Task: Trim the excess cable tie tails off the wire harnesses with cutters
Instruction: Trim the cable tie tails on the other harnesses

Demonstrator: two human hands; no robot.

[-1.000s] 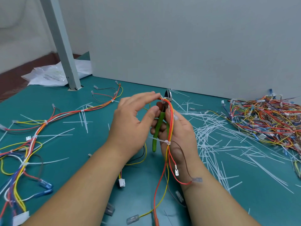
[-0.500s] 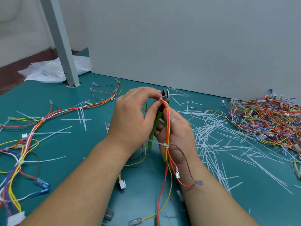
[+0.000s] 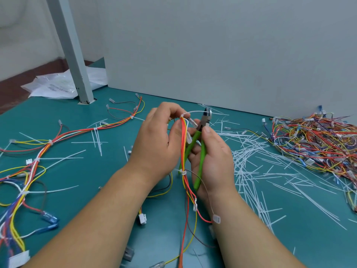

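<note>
Head view: cutters (image 3: 202,151) upright, nose upward.

Curled hands: left (image 3: 154,146), right (image 3: 213,158)

Soft, even light fills the bench, seemingly from overhead, and nothing is harshly lit. The left hand (image 3: 154,146) and right hand (image 3: 214,163) cast only a faint, blurred shadow on the teal table (image 3: 77,180) beneath them. The steel head of the cutters (image 3: 202,151) catches a small bright glint, and the plastic bag (image 3: 54,88) at the far left shines pale. The held wire harness (image 3: 184,147) looks sharp in the centre, while the heap of harnesses (image 3: 318,144) at the right edge smears slightly. The wide lens tilts the grey post (image 3: 71,55) and stretches both forearms at the bottom.
</note>
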